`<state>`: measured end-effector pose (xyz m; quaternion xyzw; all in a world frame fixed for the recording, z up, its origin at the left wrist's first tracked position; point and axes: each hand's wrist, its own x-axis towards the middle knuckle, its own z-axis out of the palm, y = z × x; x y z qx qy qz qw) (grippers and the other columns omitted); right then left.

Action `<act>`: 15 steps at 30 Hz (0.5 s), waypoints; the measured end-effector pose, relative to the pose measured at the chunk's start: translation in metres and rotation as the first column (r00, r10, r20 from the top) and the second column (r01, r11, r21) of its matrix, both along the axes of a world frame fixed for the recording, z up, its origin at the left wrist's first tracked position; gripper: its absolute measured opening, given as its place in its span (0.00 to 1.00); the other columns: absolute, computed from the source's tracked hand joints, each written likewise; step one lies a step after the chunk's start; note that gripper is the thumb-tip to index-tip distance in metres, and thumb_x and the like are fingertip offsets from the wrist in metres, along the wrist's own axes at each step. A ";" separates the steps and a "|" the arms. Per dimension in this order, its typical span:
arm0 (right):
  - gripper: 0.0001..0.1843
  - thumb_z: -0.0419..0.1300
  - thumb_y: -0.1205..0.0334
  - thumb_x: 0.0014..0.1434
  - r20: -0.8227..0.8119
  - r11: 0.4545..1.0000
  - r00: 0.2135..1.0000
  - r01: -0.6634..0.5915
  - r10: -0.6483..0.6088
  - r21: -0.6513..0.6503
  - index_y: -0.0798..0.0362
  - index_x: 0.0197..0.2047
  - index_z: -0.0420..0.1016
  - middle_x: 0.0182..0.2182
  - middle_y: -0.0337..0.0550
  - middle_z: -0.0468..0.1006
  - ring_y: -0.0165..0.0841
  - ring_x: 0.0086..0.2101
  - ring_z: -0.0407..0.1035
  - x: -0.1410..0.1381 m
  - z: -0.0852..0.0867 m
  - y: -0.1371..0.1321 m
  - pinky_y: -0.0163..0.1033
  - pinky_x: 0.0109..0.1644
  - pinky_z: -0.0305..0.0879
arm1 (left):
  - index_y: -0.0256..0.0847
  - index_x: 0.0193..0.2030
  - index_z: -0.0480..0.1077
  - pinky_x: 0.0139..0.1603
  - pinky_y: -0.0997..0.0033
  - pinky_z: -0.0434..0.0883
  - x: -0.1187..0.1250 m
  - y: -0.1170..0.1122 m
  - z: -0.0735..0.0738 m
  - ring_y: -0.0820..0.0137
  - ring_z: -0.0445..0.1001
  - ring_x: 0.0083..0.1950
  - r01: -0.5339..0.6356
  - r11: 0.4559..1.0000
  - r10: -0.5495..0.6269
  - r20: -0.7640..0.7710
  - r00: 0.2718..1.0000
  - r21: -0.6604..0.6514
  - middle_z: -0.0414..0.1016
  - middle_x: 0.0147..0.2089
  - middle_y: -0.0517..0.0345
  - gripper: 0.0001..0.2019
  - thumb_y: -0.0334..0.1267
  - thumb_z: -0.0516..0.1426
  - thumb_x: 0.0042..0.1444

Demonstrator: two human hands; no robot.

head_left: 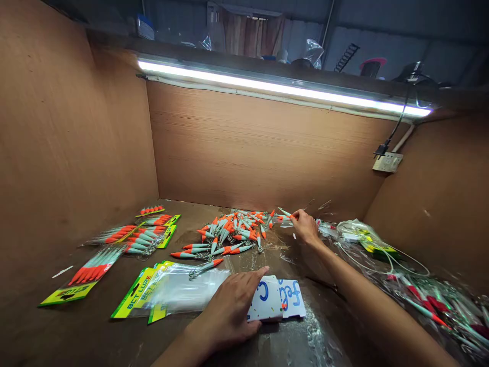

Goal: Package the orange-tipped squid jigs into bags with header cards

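Note:
At the right end of the lure pile, my right hand (304, 226) is closed, its fingertips pinching a white-and-orange fishing lure (286, 212). Nearer to me, my left hand (235, 300) wraps the left end of a white card (267, 300) with blue handwriting, fingers along its far edge and thumb along the near one. A second lettered card (293, 298) lies against it on the right. Clear lure packets (132, 293) with yellow-green headers lie left of that hand, and a single lure (206, 267) rests on them. Beyond them spreads the heap of loose lures (225, 229).
Filled lure packets (91, 270) lie at the left. On the right are plastic bags (357, 232), a white cord (410, 260) and more lures (430, 306). Wooden panels (248, 148) enclose the table; a lit tube (267, 84) and a hanging plug (382, 149) are above.

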<state>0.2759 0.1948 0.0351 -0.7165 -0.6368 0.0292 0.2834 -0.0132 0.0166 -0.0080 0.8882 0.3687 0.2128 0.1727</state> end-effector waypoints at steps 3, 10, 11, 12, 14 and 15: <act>0.17 0.51 0.54 0.68 -0.016 0.988 0.994 -0.106 0.109 0.112 0.54 0.50 0.75 0.46 0.51 0.80 0.40 0.45 0.74 0.021 0.004 -0.039 0.40 0.47 0.65 | 0.53 0.74 0.45 0.65 0.55 0.64 0.000 0.002 -0.004 0.55 0.67 0.65 -0.018 1.000 0.018 0.018 1.000 0.007 0.65 0.68 0.53 0.49 0.38 0.64 0.47; 0.11 0.63 0.52 0.62 -0.072 0.815 0.813 -0.580 0.578 -0.007 0.50 0.37 0.80 0.36 0.42 0.78 0.36 0.37 0.71 0.046 -0.020 -0.139 0.37 0.40 0.65 | 0.50 0.74 0.46 0.63 0.56 0.66 0.001 0.006 -0.006 0.55 0.69 0.63 -0.057 0.998 0.058 0.033 0.998 -0.030 0.66 0.67 0.51 0.47 0.40 0.63 0.49; 0.09 0.64 0.53 0.62 -0.077 0.793 0.792 -0.609 0.606 -0.018 0.49 0.37 0.80 0.36 0.42 0.78 0.36 0.38 0.71 0.042 -0.025 -0.148 0.37 0.41 0.64 | 0.49 0.74 0.47 0.62 0.56 0.66 0.002 0.006 -0.006 0.55 0.69 0.62 -0.048 0.998 0.049 0.033 0.998 -0.032 0.66 0.67 0.51 0.47 0.41 0.63 0.49; 0.08 0.64 0.54 0.62 -0.073 0.783 0.782 -0.621 0.618 -0.020 0.49 0.37 0.81 0.36 0.41 0.77 0.36 0.38 0.70 0.035 -0.032 -0.155 0.38 0.42 0.64 | 0.49 0.74 0.46 0.62 0.57 0.66 0.004 0.006 -0.006 0.55 0.69 0.62 -0.037 0.999 0.038 0.032 0.999 -0.034 0.67 0.66 0.50 0.47 0.40 0.63 0.49; 0.07 0.66 0.55 0.61 -0.044 0.771 0.770 -0.637 0.636 -0.002 0.48 0.37 0.81 0.36 0.42 0.77 0.36 0.39 0.70 0.017 -0.044 -0.163 0.38 0.43 0.62 | 0.49 0.74 0.46 0.61 0.57 0.67 0.006 0.005 -0.006 0.55 0.70 0.60 -0.013 0.999 0.014 0.029 0.999 -0.039 0.68 0.65 0.50 0.48 0.40 0.64 0.48; 0.06 0.66 0.55 0.61 -0.019 0.761 0.761 -0.649 0.649 0.010 0.48 0.37 0.81 0.35 0.42 0.77 0.36 0.39 0.70 0.008 -0.049 -0.164 0.39 0.44 0.62 | 0.49 0.74 0.46 0.60 0.58 0.67 0.007 0.005 -0.005 0.56 0.71 0.59 -0.003 0.999 0.004 0.027 1.000 -0.047 0.69 0.64 0.50 0.48 0.40 0.64 0.48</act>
